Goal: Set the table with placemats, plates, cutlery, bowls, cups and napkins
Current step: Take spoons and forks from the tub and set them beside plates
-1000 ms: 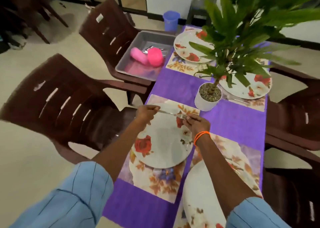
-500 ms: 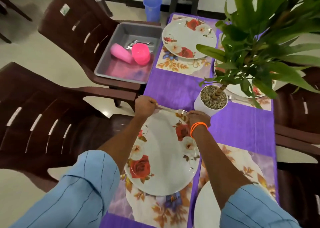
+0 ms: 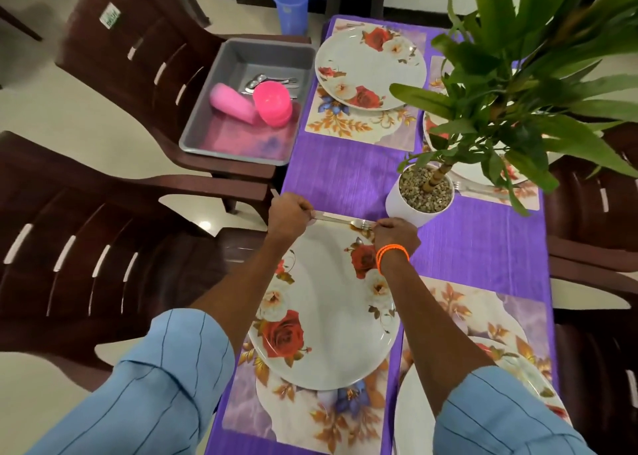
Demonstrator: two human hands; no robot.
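Purple table (image 3: 345, 175), four plates, two hands, fork (image 3: 340, 218)

On my feed I see two forearms, bare from the rolled cuffs down to the hands. Both sleeves are light blue cloth with thin dark pinstripes, the left sleeve (image 3: 148, 382) bunched in soft folds near the elbow, the right sleeve (image 3: 497, 416) likewise. An orange thread band (image 3: 392, 252), wound in several strands, circles the right wrist.
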